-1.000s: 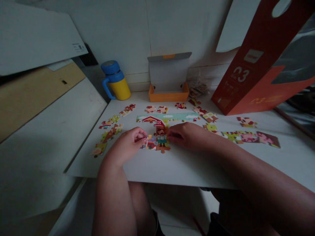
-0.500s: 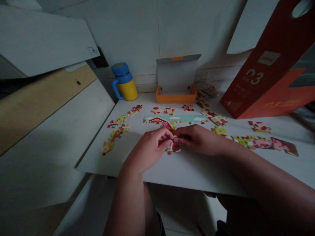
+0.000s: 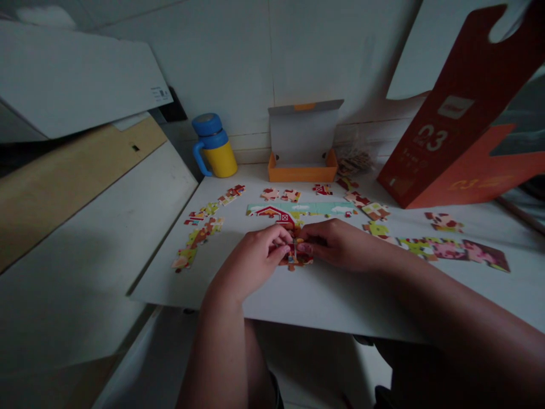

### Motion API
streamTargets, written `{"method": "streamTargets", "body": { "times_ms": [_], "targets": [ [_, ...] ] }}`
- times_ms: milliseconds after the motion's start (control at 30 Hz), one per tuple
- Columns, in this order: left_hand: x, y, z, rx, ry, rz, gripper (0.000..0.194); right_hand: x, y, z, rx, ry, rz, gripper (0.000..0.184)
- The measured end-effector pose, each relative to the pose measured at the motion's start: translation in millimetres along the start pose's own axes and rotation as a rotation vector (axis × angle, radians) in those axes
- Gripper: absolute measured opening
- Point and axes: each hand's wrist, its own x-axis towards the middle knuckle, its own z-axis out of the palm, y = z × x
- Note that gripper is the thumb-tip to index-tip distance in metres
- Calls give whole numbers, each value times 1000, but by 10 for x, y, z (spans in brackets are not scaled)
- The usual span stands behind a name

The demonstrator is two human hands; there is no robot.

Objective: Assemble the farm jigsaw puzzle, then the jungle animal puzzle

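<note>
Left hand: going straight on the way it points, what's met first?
Likely the right hand, facing the left hand close above the puzzle pieces; the gap in depth is hard to judge.

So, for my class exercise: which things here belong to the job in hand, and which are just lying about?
Belong: handled pieces, sky strip, surrounding pieces.

Probably just lying about: mug, orange box, bag, red box.

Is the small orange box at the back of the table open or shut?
Open: the lid of the orange box stands raised, its pale inner face showing.
</note>
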Motion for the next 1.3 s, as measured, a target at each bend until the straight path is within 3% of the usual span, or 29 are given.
{"method": "streamTargets", "body": {
  "times_ms": [300,533,633,867,1000,1067,1200,1300],
  "targets": [
    [-58,-103,-235,212,148,-67,9,-17,29,-70,-43,25,77,26],
    [-41,11,-124,47,-29,-74,17,-30,-5,-28,113,47,-64,21],
    [-30,43,-97,90,-76,-56,13,-29,-41,-34,158,40,-110,18],
    [-4,95,-60,200,-65,-59,13,-20,-81,-98,-88,81,-91,16],
    [-8,148,-19,233,-71,-55,16,-144,-101,-307,-155,50,-55,25],
    [3,129,-7,271,-32,-61,18,-305,-115,-486,-238,203,54,35],
    [68,-11,-18,312,82,-63,23,-812,-87,-835,-471,783,429,36],
    [137,-145,-40,319,182,-85,31,-1211,7,-953,-625,891,671,30]
  ]
}}
